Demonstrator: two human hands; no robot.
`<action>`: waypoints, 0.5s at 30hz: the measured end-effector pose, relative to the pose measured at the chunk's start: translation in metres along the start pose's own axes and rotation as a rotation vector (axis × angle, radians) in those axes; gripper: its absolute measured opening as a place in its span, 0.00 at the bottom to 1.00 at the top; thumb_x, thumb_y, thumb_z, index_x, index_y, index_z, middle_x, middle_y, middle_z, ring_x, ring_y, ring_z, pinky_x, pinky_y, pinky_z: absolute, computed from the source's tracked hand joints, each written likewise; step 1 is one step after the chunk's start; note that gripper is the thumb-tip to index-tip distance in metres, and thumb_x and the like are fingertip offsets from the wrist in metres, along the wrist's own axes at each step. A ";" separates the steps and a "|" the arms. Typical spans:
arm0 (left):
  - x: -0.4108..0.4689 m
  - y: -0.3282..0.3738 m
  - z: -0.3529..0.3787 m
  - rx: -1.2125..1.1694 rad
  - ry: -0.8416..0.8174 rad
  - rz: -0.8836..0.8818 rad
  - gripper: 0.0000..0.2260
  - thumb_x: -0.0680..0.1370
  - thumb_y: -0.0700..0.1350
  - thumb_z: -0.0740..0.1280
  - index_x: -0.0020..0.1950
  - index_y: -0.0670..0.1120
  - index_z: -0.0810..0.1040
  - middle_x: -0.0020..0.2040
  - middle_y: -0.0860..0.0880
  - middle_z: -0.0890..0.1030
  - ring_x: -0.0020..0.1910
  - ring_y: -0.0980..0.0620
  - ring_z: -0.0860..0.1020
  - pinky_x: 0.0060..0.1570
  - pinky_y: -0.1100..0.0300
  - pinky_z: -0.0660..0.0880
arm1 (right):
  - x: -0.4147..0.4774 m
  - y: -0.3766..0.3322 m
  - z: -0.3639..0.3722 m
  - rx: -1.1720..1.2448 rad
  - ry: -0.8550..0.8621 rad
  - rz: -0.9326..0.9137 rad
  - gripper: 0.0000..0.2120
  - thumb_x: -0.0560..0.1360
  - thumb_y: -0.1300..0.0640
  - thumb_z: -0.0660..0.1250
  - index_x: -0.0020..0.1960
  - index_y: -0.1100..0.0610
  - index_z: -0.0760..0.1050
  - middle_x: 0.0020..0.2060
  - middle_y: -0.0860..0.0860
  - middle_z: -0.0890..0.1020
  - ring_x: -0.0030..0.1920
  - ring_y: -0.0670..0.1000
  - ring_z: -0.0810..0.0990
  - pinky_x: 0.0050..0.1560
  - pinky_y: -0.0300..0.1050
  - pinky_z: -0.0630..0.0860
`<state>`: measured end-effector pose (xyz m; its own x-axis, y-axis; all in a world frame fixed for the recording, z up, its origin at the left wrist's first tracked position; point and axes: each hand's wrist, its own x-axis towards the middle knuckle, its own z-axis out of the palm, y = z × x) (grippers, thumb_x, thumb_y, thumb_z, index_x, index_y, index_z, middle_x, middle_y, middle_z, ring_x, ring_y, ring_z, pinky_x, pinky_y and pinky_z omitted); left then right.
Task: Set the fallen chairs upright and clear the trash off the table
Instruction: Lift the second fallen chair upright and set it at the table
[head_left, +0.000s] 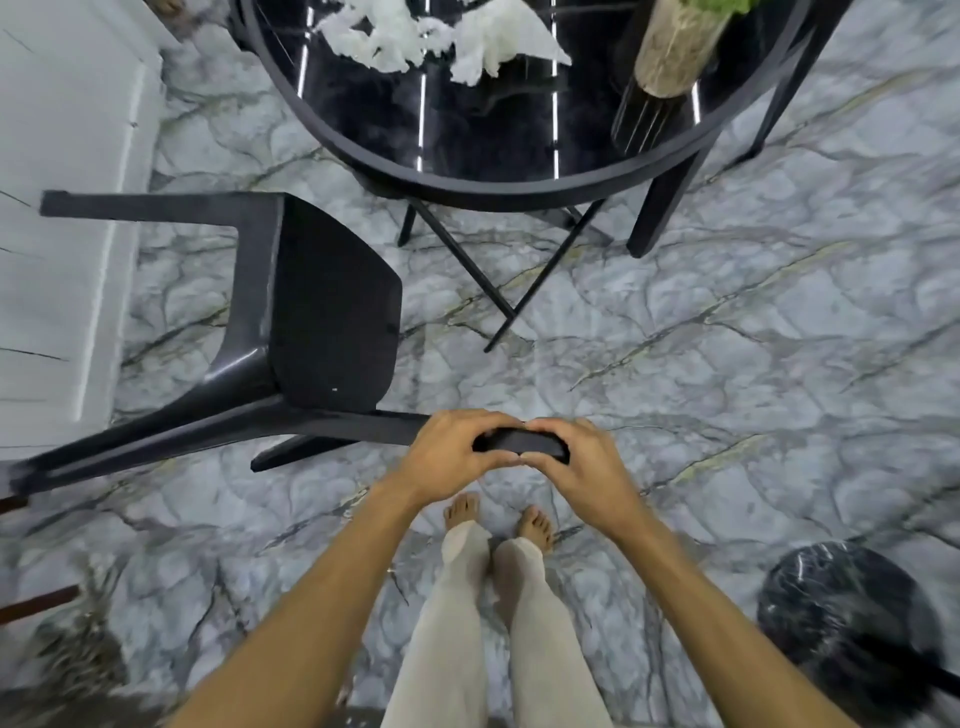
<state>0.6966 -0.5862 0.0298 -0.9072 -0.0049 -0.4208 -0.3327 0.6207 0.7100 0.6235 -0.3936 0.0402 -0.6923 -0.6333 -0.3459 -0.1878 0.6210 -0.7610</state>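
A black chair (332, 312) lies on its side on the marble floor, its legs pointing left toward a white panel. My left hand (447, 457) and my right hand (582, 462) are both closed around the dark top edge of its backrest, just in front of my feet. Crumpled white trash (395, 36) lies on the round black table (498, 195) at the top of the view, and a second white crumpled piece (498, 47) sits beside it.
A vase with a green plant (675, 52) stands on the table's right side. Dark legs of another chair (665, 208) stand right of the table. A round black marbled stool (841, 623) is at lower right. A white panel (62, 208) runs along the left.
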 end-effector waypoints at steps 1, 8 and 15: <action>-0.008 0.004 -0.011 -0.033 0.011 -0.010 0.17 0.73 0.60 0.70 0.61 0.58 0.80 0.54 0.58 0.83 0.52 0.59 0.80 0.54 0.55 0.76 | -0.002 -0.014 -0.002 0.015 0.007 -0.012 0.16 0.75 0.48 0.71 0.61 0.51 0.79 0.48 0.39 0.81 0.51 0.45 0.76 0.53 0.36 0.71; -0.067 0.007 -0.083 -0.184 0.028 -0.060 0.15 0.72 0.50 0.75 0.59 0.54 0.83 0.52 0.58 0.85 0.54 0.59 0.81 0.57 0.52 0.76 | -0.027 -0.091 0.005 0.294 0.010 0.044 0.12 0.76 0.51 0.70 0.58 0.44 0.77 0.50 0.39 0.81 0.51 0.39 0.79 0.52 0.34 0.74; -0.134 -0.015 -0.168 -0.299 0.048 -0.002 0.14 0.72 0.41 0.76 0.57 0.50 0.84 0.52 0.55 0.86 0.54 0.57 0.82 0.55 0.62 0.76 | -0.050 -0.148 0.042 0.371 0.049 0.047 0.11 0.77 0.48 0.68 0.59 0.43 0.79 0.53 0.36 0.82 0.56 0.40 0.80 0.57 0.39 0.75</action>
<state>0.7801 -0.7271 0.1704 -0.9153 -0.0472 -0.3999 -0.3888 0.3625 0.8470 0.7157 -0.4735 0.1471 -0.7284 -0.5794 -0.3657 0.1039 0.4342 -0.8948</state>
